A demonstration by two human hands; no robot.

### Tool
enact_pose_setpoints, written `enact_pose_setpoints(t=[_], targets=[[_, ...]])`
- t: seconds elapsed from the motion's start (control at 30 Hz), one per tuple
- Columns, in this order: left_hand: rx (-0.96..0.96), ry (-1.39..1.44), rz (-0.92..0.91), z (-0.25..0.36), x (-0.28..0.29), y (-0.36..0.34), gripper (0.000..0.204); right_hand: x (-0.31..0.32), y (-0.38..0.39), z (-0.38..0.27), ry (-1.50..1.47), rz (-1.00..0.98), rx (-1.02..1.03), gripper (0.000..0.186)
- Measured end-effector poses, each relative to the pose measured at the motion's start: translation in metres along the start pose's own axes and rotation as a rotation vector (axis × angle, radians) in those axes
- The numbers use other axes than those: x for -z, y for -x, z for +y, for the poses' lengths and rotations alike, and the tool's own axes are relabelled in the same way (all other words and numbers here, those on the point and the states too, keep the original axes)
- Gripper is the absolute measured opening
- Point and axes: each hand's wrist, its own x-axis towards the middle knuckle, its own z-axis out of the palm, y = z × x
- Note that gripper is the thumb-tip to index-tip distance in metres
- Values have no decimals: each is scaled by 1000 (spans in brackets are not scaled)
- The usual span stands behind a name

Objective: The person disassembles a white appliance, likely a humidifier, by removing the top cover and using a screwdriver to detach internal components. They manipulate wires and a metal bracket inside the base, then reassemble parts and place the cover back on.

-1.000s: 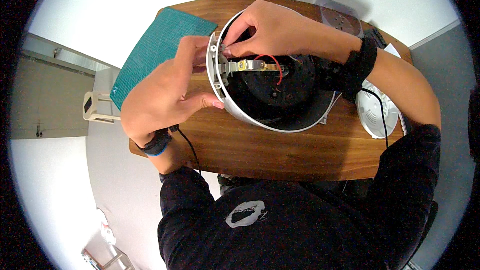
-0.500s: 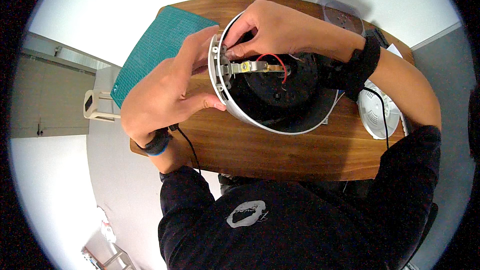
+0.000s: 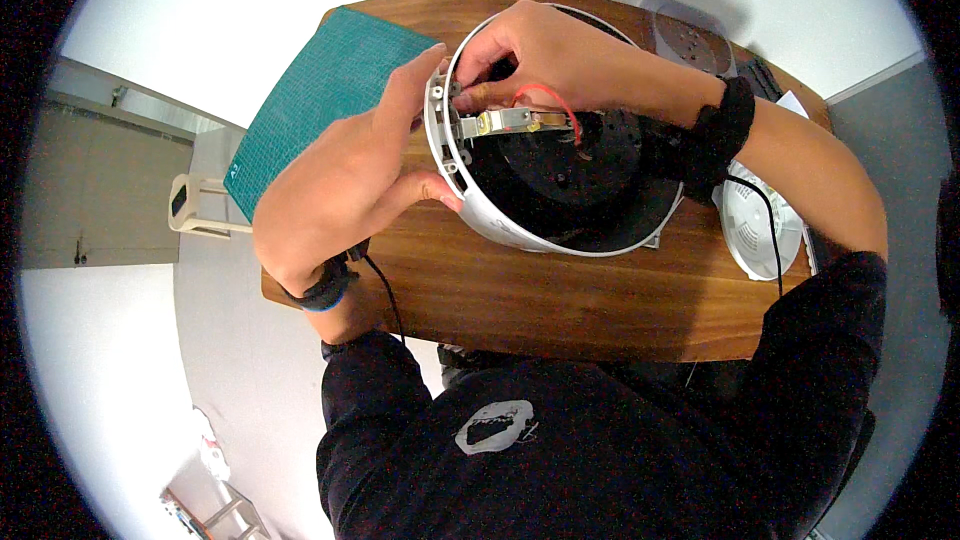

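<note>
A round white appliance housing (image 3: 520,232) with a black inside stands tilted on the table between my hands. My left hand (image 3: 345,165) grips its left side, thumb at the lower rim and fingers spread up the outer face of a curved white panel (image 3: 437,130). My right hand (image 3: 545,52) reaches over the far rim, thumb and fingers pinched against the inner side of that panel. Whatever sits between these fingertips is hidden. Just below them a metal strip bracket (image 3: 510,121) runs inward from the panel, and a red wire (image 3: 568,106) loops above it.
Under this lies a wooden table (image 3: 560,310). A green cutting mat (image 3: 320,90) is at the left, a clear plastic piece (image 3: 690,35) at the far right. A white vented cover (image 3: 760,230) lies near my right forearm. Black cables (image 3: 385,290) hang from both wristbands.
The housing has turned and tilted a little, showing more of its far rim. Both hands have shifted slightly right with it, keeping their holds.
</note>
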Motion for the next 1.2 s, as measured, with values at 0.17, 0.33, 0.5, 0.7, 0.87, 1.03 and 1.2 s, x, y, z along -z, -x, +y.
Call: enact_pose_setpoints(t=[0.17, 0.33, 0.5, 0.7, 0.87, 1.03, 1.2], targets=[[78, -7, -39, 9, 3, -3, 101, 1, 2, 8, 15, 11, 68, 25], [-210, -2, -105, 9, 8, -12, 89, 1, 2, 14, -4, 47, 64, 29], [-230, 9, -160, 8, 10, -11, 84, 1, 3, 7, -74, 13, 3, 33], [-176, -16, -136, 3, 13, -6, 68, 2, 4, 9, -65, 44, 8, 35], [-197, -30, -120, 5, 16, -10, 60, 4, 4, 5, -96, 44, 14, 31], [-178, -24, -153, 1, 18, -9, 60, 9, 5, -2, -68, 55, 22, 30], [-175, -63, -120, 3, 15, -8, 56, 7, 4, 0, -60, 31, 6, 26]])
